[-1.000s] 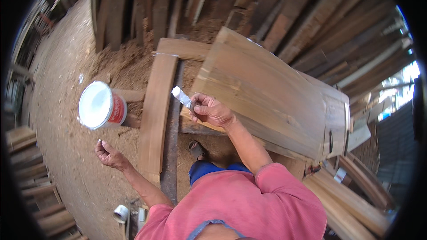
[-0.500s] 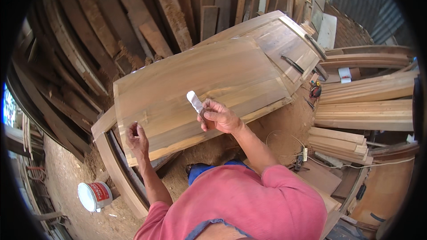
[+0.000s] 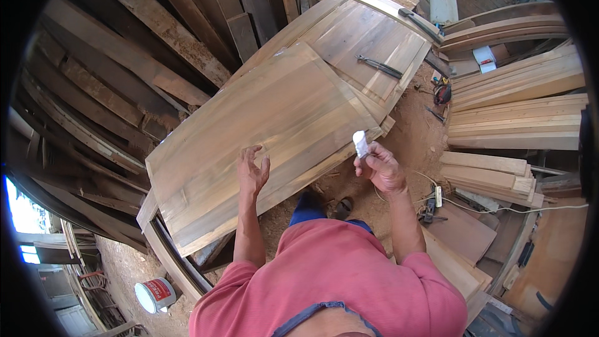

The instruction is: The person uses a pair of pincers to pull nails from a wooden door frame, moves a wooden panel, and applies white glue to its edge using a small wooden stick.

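Observation:
My right hand (image 3: 384,170) grips a small spatula-like tool, its end coated in thick white paste (image 3: 360,143); the fingers hide most of the tool. It is held up beside the right corner of a wide, flat wooden panel (image 3: 262,106). Above the panel's near part, my left hand (image 3: 252,171) hovers with curved fingers apart and nothing between them. The panel lies on top of a framed wooden door-like piece (image 3: 337,28), which sticks out at the far right and lower left.
A pincer-like metal tool (image 3: 379,66) lies on the framed piece. Stacked planks (image 3: 518,122) stand at right, near a power cord (image 3: 530,210). On the floor at lower left is a white bucket (image 3: 147,298). Upright boards (image 3: 150,31) line the back.
My right hand has moved right with the paste-coated tool, past the panel's edge. My left hand has shifted right over the panel, its fingers opening. The view has turned somewhat.

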Tool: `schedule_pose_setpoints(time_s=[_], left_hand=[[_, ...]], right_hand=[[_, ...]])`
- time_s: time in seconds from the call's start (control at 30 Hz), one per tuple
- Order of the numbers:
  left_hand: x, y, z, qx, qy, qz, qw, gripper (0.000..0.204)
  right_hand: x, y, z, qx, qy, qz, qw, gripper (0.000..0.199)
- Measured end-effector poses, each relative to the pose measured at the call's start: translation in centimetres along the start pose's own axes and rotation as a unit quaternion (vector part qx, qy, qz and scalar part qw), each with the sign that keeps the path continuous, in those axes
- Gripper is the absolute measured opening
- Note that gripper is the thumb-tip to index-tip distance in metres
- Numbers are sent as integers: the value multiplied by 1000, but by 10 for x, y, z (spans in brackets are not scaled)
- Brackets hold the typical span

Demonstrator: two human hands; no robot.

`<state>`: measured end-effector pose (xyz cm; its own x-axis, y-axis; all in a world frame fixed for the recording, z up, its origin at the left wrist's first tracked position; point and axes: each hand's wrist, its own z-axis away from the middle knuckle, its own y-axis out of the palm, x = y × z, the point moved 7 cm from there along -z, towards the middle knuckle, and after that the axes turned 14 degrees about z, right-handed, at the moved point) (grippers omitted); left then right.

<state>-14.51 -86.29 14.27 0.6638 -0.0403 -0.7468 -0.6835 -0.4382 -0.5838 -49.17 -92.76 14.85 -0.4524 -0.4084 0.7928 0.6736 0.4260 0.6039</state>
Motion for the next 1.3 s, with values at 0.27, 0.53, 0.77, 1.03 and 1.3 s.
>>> schedule_pose_setpoints(time_s=[0.27,0.53,0.77,1.03,1.3], left_hand=[[58,67,-119,56,-12,-122,991,56],[155,145,-275,124,-14,-227,966,71],[247,184,-368,221,-116,-322,913,78],[283,202,-408,240,-158,-268,920,55],[254,211,-416,229,-130,-297,918,50]], right_hand=[[54,-73,-18,-103,-67,14,992,22],[94,-128,-72,-290,-118,149,938,34],[82,-169,-96,-502,-65,444,740,32],[74,-189,-86,-508,6,538,673,37],[74,-198,-80,-506,1,555,660,43]])
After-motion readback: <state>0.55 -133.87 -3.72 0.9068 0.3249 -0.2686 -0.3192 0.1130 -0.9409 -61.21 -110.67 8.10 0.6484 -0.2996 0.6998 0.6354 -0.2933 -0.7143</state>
